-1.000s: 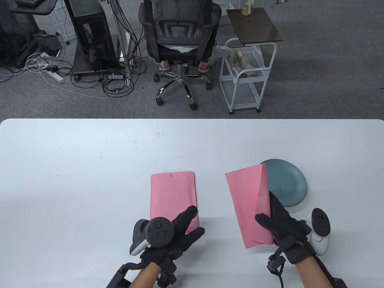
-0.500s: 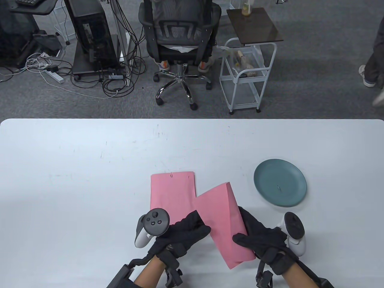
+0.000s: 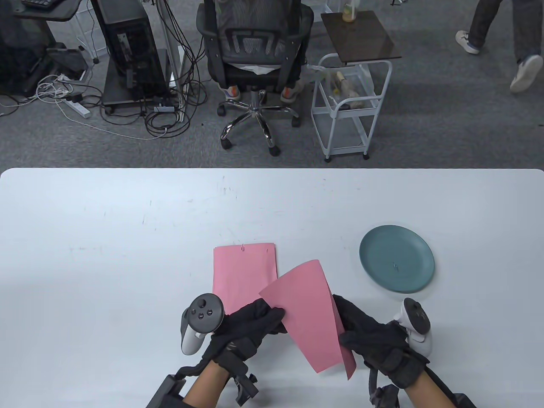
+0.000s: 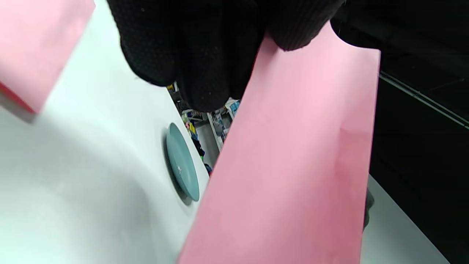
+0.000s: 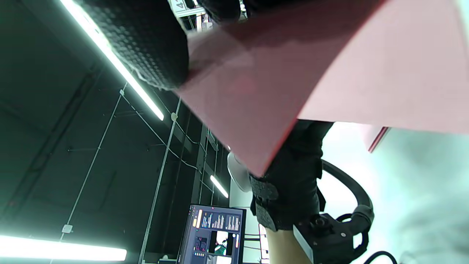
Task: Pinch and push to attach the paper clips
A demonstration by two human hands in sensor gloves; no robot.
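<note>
Here both hands grasp one pink sheet [image 3: 312, 314] above the counter [image 3: 106, 255]: left grip [image 3: 250, 325] pinches its left edge, right grip [image 3: 367, 335] its right edge. A second sheet [image 3: 244, 272] lies flat behind; a plate [image 3: 397, 263] sits right.

White table [image 3: 106, 221], teal plate [image 3: 408, 250] on its right side, black mesh office chair [image 3: 254, 51] beyond, white wheeled cart [image 3: 346, 106] beside it, tangled cables [image 3: 170, 114] on grey carpet, a person's legs [image 3: 501, 38] at far right.

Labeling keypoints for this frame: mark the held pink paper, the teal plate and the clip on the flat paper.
held pink paper [image 3: 312, 314], table view, middle of the sheet.
teal plate [image 3: 384, 250], table view, bare upper-left surface.
paper clip [image 3: 243, 247], table view, on the clip at the flat paper's top edge.
</note>
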